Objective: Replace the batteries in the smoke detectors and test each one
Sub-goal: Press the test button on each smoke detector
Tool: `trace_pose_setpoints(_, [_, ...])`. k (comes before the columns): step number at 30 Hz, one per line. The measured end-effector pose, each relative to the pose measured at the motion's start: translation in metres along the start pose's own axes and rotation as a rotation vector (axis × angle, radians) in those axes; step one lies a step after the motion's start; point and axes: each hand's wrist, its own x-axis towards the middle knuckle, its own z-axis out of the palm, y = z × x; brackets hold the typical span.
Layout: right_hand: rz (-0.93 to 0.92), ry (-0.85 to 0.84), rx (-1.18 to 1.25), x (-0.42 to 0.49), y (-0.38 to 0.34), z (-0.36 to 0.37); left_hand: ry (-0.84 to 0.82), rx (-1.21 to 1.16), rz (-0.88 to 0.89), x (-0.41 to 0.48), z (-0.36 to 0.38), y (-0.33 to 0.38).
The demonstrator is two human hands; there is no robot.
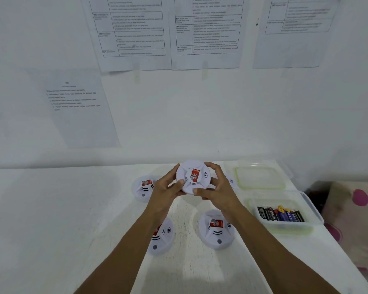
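Detector [193,177] held up over bench [51,209] centre, labelled face toward camera, round, no long axis. Left grip [165,187] clasps its left rim, right grip [217,185] its right rim; both equally near. Back side hidden, faces away. Battery box [285,213] on bench, nearer right grip.

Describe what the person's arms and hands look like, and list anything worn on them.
The left hand and right hand are bare: no gloves, and no rings are visible. The left arm and right arm show no sleeves, watch or bracelet down to the frame's lower edge. No markings can be made out.
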Motion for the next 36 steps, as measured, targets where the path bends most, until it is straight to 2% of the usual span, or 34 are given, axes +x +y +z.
trace_pose_setpoints(12, [-0.017,0.005,-0.026,0.000,0.003,0.002,-0.004,-0.010,-0.003,-0.002,0.001,0.002])
trace_pose_setpoints(18, [-0.094,-0.010,-0.067,0.002,0.010,0.001,0.007,-0.007,-0.001,-0.004,0.000,0.003])
trace_pose_setpoints(23, [-0.021,-0.013,0.012,0.001,0.003,0.001,0.007,-0.014,-0.006,-0.002,-0.002,0.004])
trace_pose_setpoints(27, [-0.040,0.057,-0.031,0.002,-0.002,-0.002,-0.007,-0.026,-0.012,-0.004,0.000,0.004])
trace_pose_setpoints(36, [-0.043,0.052,-0.042,0.002,-0.002,-0.006,0.005,-0.053,-0.053,-0.002,0.001,0.005])
